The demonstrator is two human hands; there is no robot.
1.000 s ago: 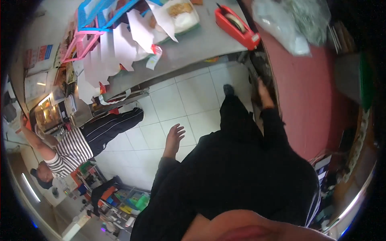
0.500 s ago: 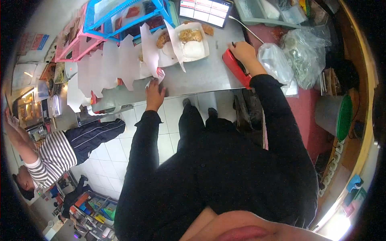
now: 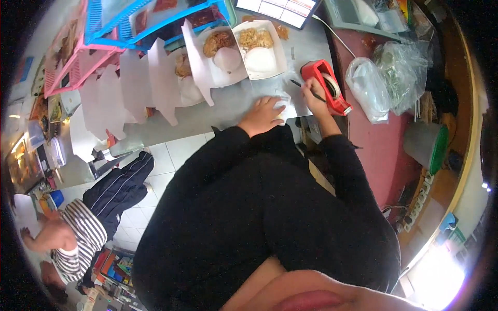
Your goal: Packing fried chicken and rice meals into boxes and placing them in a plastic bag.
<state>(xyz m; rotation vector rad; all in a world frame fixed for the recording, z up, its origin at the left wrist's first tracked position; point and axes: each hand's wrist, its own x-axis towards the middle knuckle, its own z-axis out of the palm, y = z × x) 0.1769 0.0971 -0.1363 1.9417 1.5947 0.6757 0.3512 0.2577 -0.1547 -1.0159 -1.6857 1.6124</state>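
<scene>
My right hand (image 3: pixel 314 99) is closed round a black pen (image 3: pixel 296 83), beside a red tape dispenser (image 3: pixel 337 99) on the steel counter. Flat on the counter's near edge, my left hand (image 3: pixel 261 116) rests with fingers outstretched on a small white piece of paper or packet (image 3: pixel 284 97); the palm hides part of it. Beyond my hands stands an open white food box (image 3: pixel 280 62) with fried chicken (image 3: pixel 255 38) and a white mound like rice (image 3: pixel 259 62). Left of it is another open box (image 3: pixel 235 79) with similar food.
More white boxes with raised lids (image 3: pixel 162 83) line the counter (image 3: pixel 228 103) leftward. Behind them are blue (image 3: pixel 129 36) and pink (image 3: pixel 78 65) baskets. A screen (image 3: pixel 282 11) stands at the back. Plastic bags (image 3: pixel 367 85) lie right. A person in stripes (image 3: pixel 83 236) is at far left.
My left hand has moved right, from beside a red-and-white packet onto the white paper. My right hand has left the dispenser's top, and the pen now shows plainly in it.
</scene>
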